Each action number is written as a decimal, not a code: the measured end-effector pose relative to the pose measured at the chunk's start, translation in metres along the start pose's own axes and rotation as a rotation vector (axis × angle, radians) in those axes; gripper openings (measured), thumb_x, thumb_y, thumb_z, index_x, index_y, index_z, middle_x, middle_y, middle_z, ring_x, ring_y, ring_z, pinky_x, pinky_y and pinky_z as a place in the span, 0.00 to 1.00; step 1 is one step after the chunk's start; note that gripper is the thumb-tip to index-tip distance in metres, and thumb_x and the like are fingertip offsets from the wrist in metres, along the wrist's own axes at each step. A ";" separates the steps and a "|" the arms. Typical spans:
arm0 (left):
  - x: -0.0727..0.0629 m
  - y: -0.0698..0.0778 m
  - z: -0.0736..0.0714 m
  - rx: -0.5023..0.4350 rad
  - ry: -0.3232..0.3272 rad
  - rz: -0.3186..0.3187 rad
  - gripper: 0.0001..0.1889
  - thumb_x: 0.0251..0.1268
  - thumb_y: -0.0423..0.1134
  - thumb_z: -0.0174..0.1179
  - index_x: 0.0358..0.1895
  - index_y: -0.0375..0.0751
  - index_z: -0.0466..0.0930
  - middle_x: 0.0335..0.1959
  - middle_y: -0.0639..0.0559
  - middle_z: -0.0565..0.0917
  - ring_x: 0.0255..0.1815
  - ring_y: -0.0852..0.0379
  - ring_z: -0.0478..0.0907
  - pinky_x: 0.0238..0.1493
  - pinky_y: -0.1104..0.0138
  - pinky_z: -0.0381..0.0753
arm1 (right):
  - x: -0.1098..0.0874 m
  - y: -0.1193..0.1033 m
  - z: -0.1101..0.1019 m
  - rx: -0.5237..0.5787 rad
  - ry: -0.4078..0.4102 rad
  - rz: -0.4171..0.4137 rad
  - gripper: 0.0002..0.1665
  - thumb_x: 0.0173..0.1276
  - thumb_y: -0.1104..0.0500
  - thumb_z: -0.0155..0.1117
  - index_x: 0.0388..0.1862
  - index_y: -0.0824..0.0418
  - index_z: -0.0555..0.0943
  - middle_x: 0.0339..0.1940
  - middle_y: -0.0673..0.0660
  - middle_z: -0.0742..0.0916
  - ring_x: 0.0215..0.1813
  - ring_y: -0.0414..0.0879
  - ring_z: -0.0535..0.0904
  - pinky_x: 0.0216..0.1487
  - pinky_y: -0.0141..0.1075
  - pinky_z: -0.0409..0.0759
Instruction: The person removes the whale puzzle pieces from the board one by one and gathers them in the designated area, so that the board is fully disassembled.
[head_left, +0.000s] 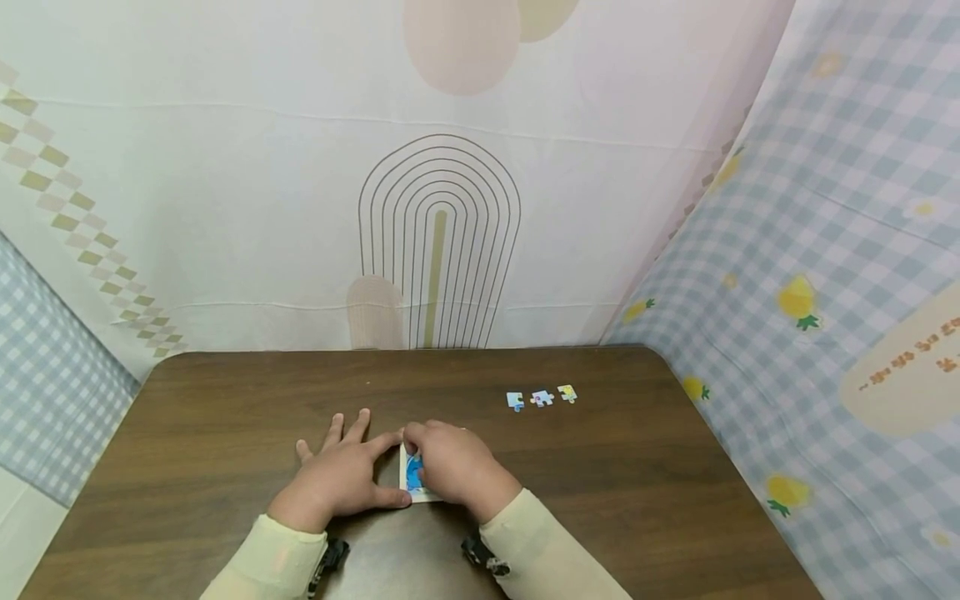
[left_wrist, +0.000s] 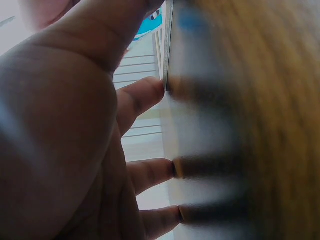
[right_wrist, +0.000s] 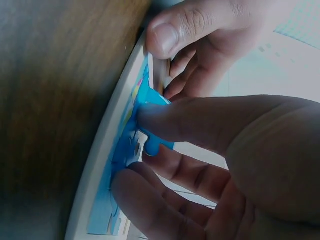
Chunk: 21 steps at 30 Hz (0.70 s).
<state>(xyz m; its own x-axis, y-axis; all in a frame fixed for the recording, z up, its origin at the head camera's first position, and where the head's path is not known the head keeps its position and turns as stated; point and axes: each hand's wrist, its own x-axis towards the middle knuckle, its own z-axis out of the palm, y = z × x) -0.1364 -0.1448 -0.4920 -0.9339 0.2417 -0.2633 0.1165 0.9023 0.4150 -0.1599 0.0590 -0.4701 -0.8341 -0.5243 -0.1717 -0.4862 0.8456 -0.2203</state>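
A small jigsaw puzzle in a pale tray (right_wrist: 95, 165) lies on the table, its blue picture largely covered by the right hand in the head view. My left hand (head_left: 341, 475) is spread flat at the tray's left side, with thumb and index finger touching its edge and the other fingertips on the tabletop. Over the tray, my right hand (head_left: 456, 462) pinches a blue puzzle piece (right_wrist: 162, 142) between thumb and fingers. In the right wrist view that piece stands tilted up from the picture, near the tray corner where the left thumb (right_wrist: 164, 39) rests.
Three loose puzzle pieces lie in a row toward the back right: a light blue piece (head_left: 514, 401), a pale piece (head_left: 542, 398) and a yellowish piece (head_left: 567, 393). The brown wooden table (head_left: 637, 483) meets a patterned cloth (head_left: 285, 233) at its back edge.
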 end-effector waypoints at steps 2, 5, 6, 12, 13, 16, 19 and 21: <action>0.000 0.000 0.000 0.001 0.001 0.000 0.58 0.51 0.83 0.76 0.87 0.66 0.72 0.94 0.30 0.53 0.92 0.15 0.42 0.68 0.05 0.38 | -0.002 0.000 0.001 -0.005 0.008 -0.012 0.14 0.77 0.56 0.79 0.49 0.45 0.79 0.43 0.46 0.87 0.35 0.42 0.76 0.38 0.40 0.78; 0.000 0.000 0.000 0.004 0.003 0.001 0.57 0.51 0.83 0.76 0.87 0.66 0.72 0.94 0.30 0.53 0.92 0.15 0.42 0.68 0.05 0.39 | -0.005 0.001 0.002 -0.007 0.016 -0.030 0.15 0.78 0.54 0.79 0.49 0.44 0.78 0.39 0.45 0.87 0.33 0.41 0.76 0.35 0.40 0.76; 0.000 0.000 0.000 0.005 0.004 0.001 0.57 0.51 0.83 0.75 0.86 0.67 0.72 0.94 0.30 0.53 0.92 0.15 0.42 0.68 0.05 0.39 | -0.005 0.001 0.002 -0.007 0.022 -0.035 0.16 0.77 0.54 0.80 0.48 0.45 0.78 0.39 0.45 0.87 0.32 0.41 0.75 0.36 0.40 0.76; -0.001 0.000 0.001 0.005 0.015 0.006 0.56 0.51 0.83 0.76 0.86 0.71 0.71 0.93 0.30 0.53 0.91 0.15 0.43 0.68 0.04 0.39 | -0.011 0.008 0.007 -0.026 0.053 -0.079 0.16 0.76 0.55 0.80 0.43 0.44 0.77 0.36 0.41 0.88 0.29 0.39 0.72 0.32 0.36 0.73; -0.001 0.000 0.001 0.005 0.016 0.006 0.56 0.51 0.83 0.76 0.86 0.71 0.71 0.93 0.30 0.54 0.91 0.15 0.43 0.68 0.04 0.39 | -0.011 0.009 0.007 -0.019 0.057 -0.086 0.15 0.77 0.55 0.79 0.42 0.44 0.77 0.33 0.41 0.86 0.29 0.38 0.72 0.30 0.35 0.72; -0.001 0.000 0.000 0.004 0.015 0.005 0.56 0.51 0.82 0.76 0.87 0.72 0.71 0.93 0.30 0.53 0.92 0.15 0.42 0.68 0.05 0.39 | -0.013 0.015 0.007 0.048 0.076 -0.113 0.12 0.78 0.58 0.76 0.43 0.46 0.79 0.28 0.41 0.79 0.30 0.37 0.72 0.33 0.34 0.71; -0.001 0.000 0.000 0.004 0.008 0.001 0.56 0.52 0.83 0.75 0.87 0.73 0.70 0.94 0.31 0.53 0.92 0.15 0.42 0.68 0.05 0.38 | -0.014 0.023 0.005 0.164 0.091 -0.135 0.09 0.80 0.60 0.74 0.44 0.47 0.81 0.31 0.41 0.79 0.34 0.37 0.73 0.38 0.32 0.73; 0.000 0.000 0.000 0.003 0.003 0.001 0.56 0.52 0.83 0.75 0.87 0.73 0.69 0.94 0.31 0.53 0.92 0.15 0.41 0.68 0.05 0.38 | -0.015 0.029 0.003 0.243 0.099 -0.144 0.08 0.81 0.60 0.73 0.45 0.47 0.83 0.34 0.42 0.81 0.37 0.37 0.75 0.41 0.32 0.75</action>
<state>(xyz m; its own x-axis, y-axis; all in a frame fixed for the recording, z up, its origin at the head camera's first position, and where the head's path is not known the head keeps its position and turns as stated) -0.1361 -0.1449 -0.4917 -0.9347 0.2414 -0.2608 0.1181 0.9032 0.4126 -0.1611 0.0909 -0.4767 -0.7884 -0.6145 -0.0302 -0.5345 0.7084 -0.4609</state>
